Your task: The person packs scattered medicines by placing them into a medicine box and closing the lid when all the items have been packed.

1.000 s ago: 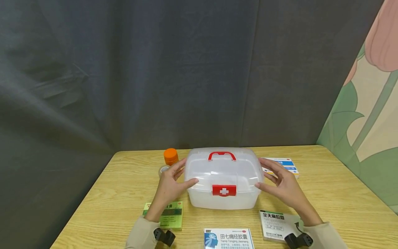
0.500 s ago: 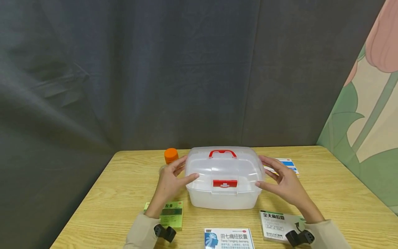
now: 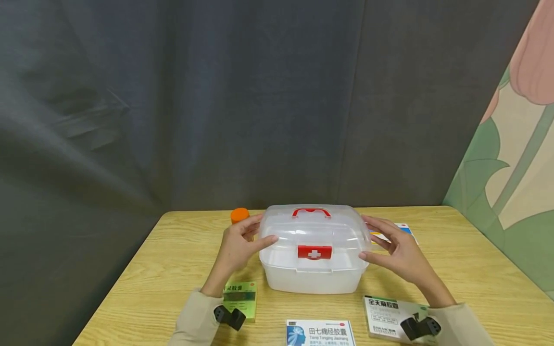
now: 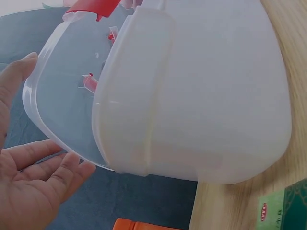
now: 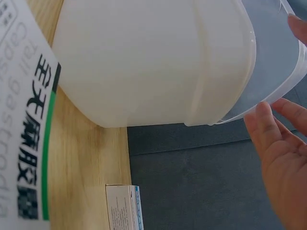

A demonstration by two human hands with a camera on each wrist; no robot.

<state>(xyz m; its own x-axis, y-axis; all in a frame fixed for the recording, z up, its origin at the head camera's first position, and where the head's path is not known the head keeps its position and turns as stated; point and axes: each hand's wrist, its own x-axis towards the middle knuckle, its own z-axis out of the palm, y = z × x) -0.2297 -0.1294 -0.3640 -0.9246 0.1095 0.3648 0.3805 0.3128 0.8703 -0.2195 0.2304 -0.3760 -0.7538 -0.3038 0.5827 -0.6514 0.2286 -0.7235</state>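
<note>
A translucent white first aid box (image 3: 311,283) stands mid-table. Its clear lid (image 3: 285,230) is tilted up at the front, carrying a red handle (image 3: 311,210) and a red latch (image 3: 314,252) with a white cross. My left hand (image 3: 238,247) grips the lid's left side, thumb at the front edge, fingers along the side. On the opposite side my right hand (image 3: 400,254) holds the lid the same way. Both wrist views show a gap between the lid's rim (image 4: 29,96) and the base. The box's contents cannot be made out.
Nearer me lie a green medicine box (image 3: 242,298), a white-and-blue one (image 3: 322,334) and a white-and-green one (image 3: 385,317). An orange-capped bottle (image 3: 239,215) stands behind my left hand; a blue-and-white box (image 3: 404,230) lies behind my right. A dark curtain (image 3: 259,105) hangs behind the table.
The lid's front edge has risen off the base, and the red latch has moved up with it. Both hands have stayed at the lid's sides and shifted up slightly.
</note>
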